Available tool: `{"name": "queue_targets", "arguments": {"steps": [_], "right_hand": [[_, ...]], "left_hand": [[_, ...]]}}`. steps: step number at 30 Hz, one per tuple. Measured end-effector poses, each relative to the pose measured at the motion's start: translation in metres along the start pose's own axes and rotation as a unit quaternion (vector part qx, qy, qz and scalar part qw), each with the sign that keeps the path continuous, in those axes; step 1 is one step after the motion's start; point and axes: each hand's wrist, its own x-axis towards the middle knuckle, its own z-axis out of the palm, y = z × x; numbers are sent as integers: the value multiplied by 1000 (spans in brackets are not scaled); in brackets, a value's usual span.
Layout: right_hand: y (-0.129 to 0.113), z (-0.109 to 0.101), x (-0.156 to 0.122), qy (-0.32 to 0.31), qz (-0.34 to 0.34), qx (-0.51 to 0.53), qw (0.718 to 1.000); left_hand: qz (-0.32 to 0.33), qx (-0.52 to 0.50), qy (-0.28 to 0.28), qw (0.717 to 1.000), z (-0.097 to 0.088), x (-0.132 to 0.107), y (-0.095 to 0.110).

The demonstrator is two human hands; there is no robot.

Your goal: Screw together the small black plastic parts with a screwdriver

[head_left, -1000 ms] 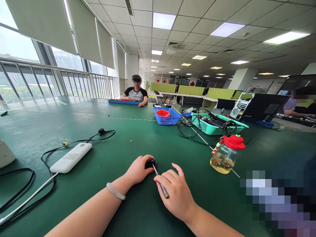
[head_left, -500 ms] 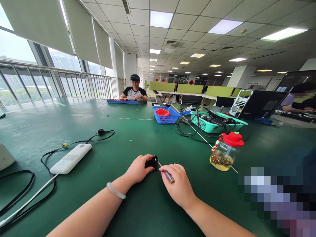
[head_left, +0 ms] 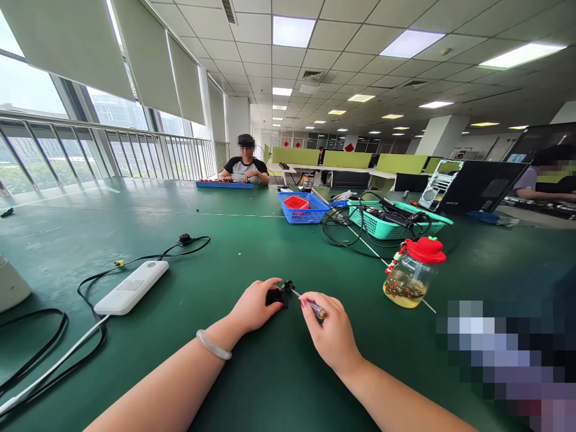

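Observation:
My left hand (head_left: 252, 307) rests on the green table (head_left: 279, 252) with its fingers closed round a small black part (head_left: 275, 296). A pale bangle sits on that wrist. My right hand (head_left: 330, 332) pinches a thin screwdriver (head_left: 310, 305) with a metal shaft. The shaft lies nearly flat and its tip meets the right side of the black part.
A white power strip (head_left: 132, 287) with black and white cables lies to the left. A glass jar with a red lid (head_left: 413, 273) stands to the right. Farther back are a blue basket (head_left: 302, 212), a teal basket (head_left: 396, 222) with cables and a laptop (head_left: 474, 195). Other people sit across the table.
My right hand has turned the screwdriver from steep to nearly flat and slid right. The tip stays at the black part. The left hand has kept its hold.

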Motion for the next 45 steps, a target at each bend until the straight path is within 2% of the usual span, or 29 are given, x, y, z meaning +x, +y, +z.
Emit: {"name": "queue_targets", "arguments": {"steps": [5, 14, 20, 26, 33, 45], "right_hand": [[0, -1, 0, 6, -5, -1, 1000], [-9, -2, -3, -23, -68, 10, 997], [-7, -1, -1, -42, -52, 2, 998], [-6, -2, -2, -16, -39, 8, 999], [-3, -1, -2, -44, -18, 22, 999], [-3, 0, -2, -52, -10, 29, 998]], "left_hand": [[2, 9, -5, 1000, -1, -1, 1], [16, 29, -11, 999, 0, 1, -1], [29, 35, -6, 999, 0, 0, -1], [26, 37, -5, 999, 1, -1, 0], [39, 42, -8, 998, 1, -1, 0], [60, 32, 7, 998, -1, -3, 2]]}}
